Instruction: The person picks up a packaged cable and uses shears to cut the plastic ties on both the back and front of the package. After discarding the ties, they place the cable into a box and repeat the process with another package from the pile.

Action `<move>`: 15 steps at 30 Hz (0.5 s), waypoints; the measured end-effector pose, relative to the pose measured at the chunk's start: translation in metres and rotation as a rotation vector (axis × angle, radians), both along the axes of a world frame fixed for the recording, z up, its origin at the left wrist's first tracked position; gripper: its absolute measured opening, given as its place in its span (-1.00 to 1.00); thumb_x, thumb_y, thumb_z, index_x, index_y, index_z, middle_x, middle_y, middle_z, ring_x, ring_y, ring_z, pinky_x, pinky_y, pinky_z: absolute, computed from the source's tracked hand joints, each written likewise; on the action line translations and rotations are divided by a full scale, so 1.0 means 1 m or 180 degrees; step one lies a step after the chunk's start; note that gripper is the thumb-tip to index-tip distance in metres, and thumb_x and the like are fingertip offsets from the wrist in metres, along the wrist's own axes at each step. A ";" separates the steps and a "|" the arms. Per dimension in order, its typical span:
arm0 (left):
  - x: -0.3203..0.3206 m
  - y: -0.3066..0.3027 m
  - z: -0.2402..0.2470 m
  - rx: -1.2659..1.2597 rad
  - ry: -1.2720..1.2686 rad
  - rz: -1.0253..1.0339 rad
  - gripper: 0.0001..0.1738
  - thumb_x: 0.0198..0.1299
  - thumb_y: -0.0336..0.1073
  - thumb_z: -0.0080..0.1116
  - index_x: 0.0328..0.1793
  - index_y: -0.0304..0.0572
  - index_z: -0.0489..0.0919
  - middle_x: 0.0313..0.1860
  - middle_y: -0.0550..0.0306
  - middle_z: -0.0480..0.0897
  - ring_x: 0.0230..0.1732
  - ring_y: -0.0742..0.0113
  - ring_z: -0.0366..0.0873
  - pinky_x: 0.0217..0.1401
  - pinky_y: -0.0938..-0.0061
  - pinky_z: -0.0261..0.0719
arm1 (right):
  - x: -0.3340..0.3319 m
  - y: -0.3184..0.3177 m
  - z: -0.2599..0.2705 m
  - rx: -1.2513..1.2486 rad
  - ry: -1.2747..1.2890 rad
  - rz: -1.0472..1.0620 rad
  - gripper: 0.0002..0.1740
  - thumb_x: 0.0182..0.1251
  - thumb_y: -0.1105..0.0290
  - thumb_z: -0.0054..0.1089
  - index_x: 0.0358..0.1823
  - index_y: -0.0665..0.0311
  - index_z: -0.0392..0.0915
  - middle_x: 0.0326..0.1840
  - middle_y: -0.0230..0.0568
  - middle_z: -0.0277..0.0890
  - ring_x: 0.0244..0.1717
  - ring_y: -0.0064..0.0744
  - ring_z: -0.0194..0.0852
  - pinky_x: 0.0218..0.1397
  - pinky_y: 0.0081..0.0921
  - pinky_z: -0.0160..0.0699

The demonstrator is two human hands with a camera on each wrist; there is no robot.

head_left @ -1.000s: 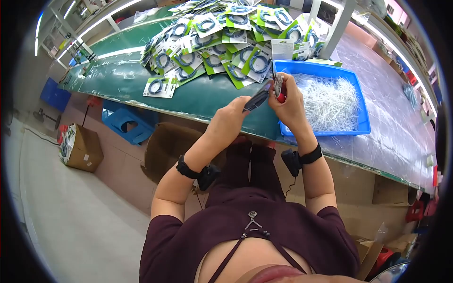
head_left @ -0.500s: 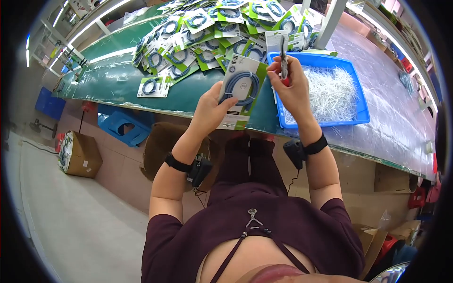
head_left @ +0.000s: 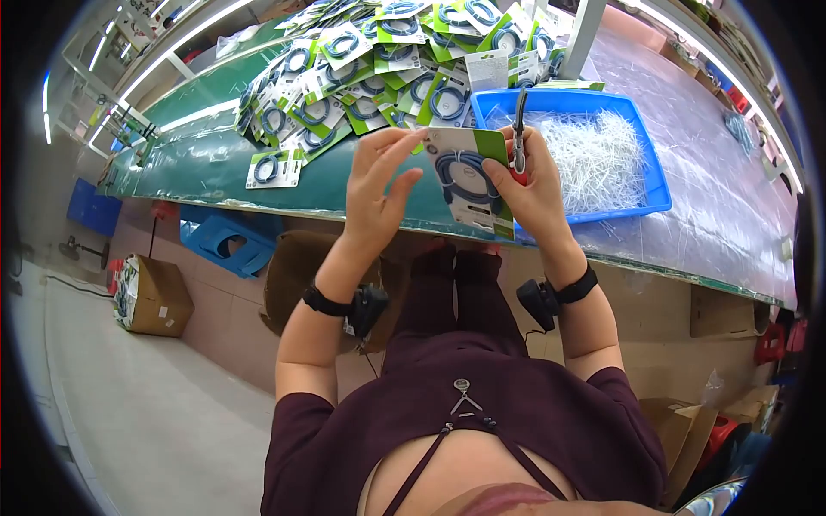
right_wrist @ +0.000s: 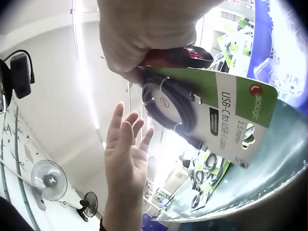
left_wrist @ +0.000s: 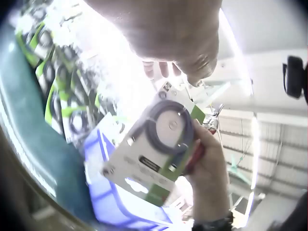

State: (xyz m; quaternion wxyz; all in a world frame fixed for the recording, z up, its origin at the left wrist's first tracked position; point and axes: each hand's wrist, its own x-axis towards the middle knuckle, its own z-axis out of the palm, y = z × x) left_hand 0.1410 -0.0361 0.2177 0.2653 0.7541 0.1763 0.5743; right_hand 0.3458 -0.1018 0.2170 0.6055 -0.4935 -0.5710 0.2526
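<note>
My right hand [head_left: 538,185] holds a carded USB-C cable [head_left: 466,179], its thumb over the card's green edge. The same hand grips red-handled pliers [head_left: 520,142], their dark jaws pointing up past the fingers. A blue cable coil, tied with clear ties, faces up on the white and green card. In the right wrist view, the pliers' red handle [right_wrist: 168,57] lies along the card's edge. My left hand [head_left: 375,193] is raised beside the card's left side, fingers straight and spread, holding nothing. Its fingertips overlap the card's upper left corner in the head view.
A large heap of carded cables [head_left: 370,73] covers the back of the green table [head_left: 194,163]. One carded cable [head_left: 274,169] lies apart at the left. A blue tray [head_left: 658,172] full of clear plastic strips [head_left: 602,163] stands at the right, near a white post [head_left: 585,39].
The carded cable first showed edge-on in my left hand, then turned face up. It has passed to my right hand; my left hand has let go and opened. The pliers stay in my right hand.
</note>
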 end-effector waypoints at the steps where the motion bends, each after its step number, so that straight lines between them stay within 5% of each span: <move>1: -0.003 0.002 0.008 0.0376 0.0455 0.0175 -0.58 0.19 -0.50 0.21 0.21 -0.16 0.54 0.09 0.11 0.50 0.16 0.29 0.43 0.23 0.35 0.46 | -0.001 -0.003 0.002 -0.0025 -0.0009 0.0082 -0.62 0.28 0.48 0.28 0.08 0.29 0.37 -0.17 -0.43 0.46 -0.19 -0.72 0.37 -0.08 -0.72 0.38; 3: -0.006 0.005 0.021 0.1125 0.1366 0.0507 -0.61 0.12 -0.52 0.23 0.10 -0.02 0.64 -0.01 0.16 0.52 0.06 0.24 0.47 0.25 0.26 0.46 | -0.001 -0.008 0.006 -0.0073 -0.0031 0.0235 -0.63 0.28 0.48 0.28 0.07 0.29 0.38 -0.19 -0.43 0.46 -0.19 -0.73 0.37 -0.08 -0.72 0.38; 7: -0.004 0.008 0.034 0.2162 0.1660 0.0535 -0.69 0.00 -0.52 0.26 -0.13 0.07 0.70 -0.11 0.24 0.52 -0.06 0.25 0.46 0.23 0.20 0.47 | -0.007 -0.014 0.010 -0.0209 0.0716 0.0442 -0.65 0.23 0.52 0.28 0.02 0.32 0.39 -0.24 -0.45 0.40 -0.27 -0.72 0.32 -0.18 -0.70 0.40; 15: 0.009 0.012 0.054 0.2505 0.1970 -0.0072 -0.79 -0.09 -0.40 0.29 -0.27 -0.05 0.55 -0.20 0.30 0.48 -0.03 0.26 0.43 0.34 0.24 0.37 | 0.005 -0.018 0.003 -0.0166 0.0643 0.0529 -0.62 0.27 0.50 0.26 0.09 0.30 0.39 -0.18 -0.43 0.45 -0.19 -0.72 0.39 -0.11 -0.71 0.41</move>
